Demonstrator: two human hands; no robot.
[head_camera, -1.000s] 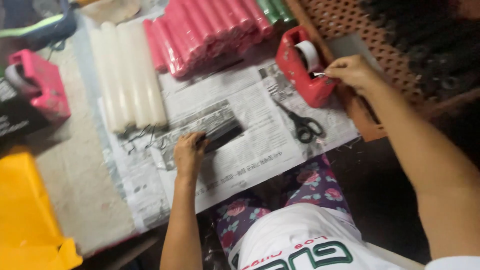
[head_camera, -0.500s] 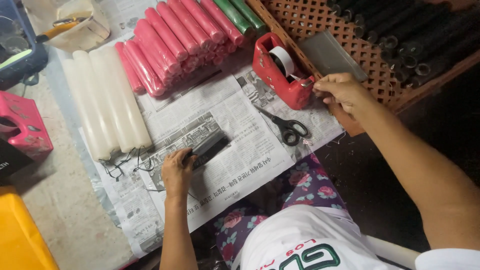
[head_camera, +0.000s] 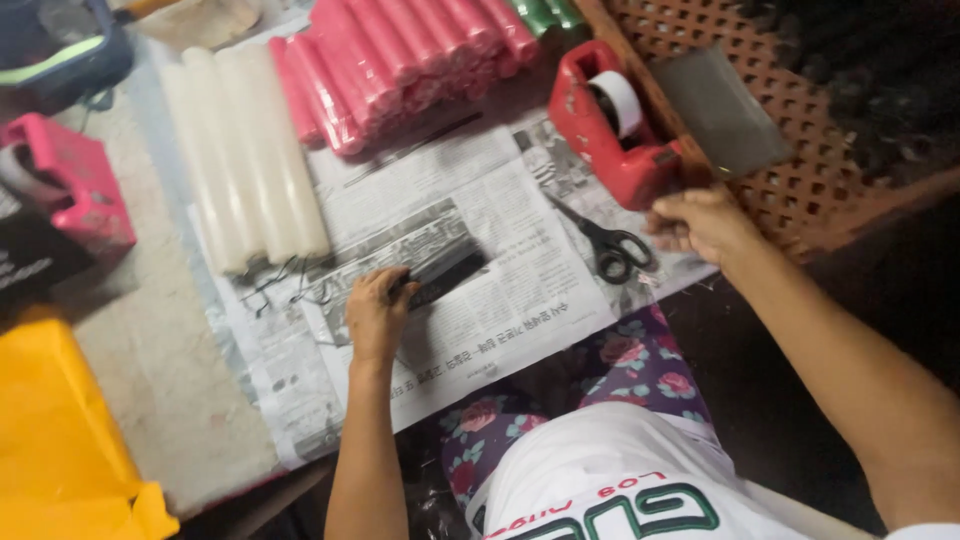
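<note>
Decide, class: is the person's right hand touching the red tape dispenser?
Apart. The head view shows the right hand pulled back below the red tape dispenser, with a strip of newspaper visible between them.

Matt printed newspaper (head_camera: 500, 290) covers the table — at its 12 o'clock edge, glossy film-wrapped pink rolls (head_camera: 400, 60) and waxy white ones (head_camera: 245, 150). A shiny red plastic tape dispenser (head_camera: 615, 130) sits at 2 o'clock beside black-handled metal scissors (head_camera: 600, 240).
</note>
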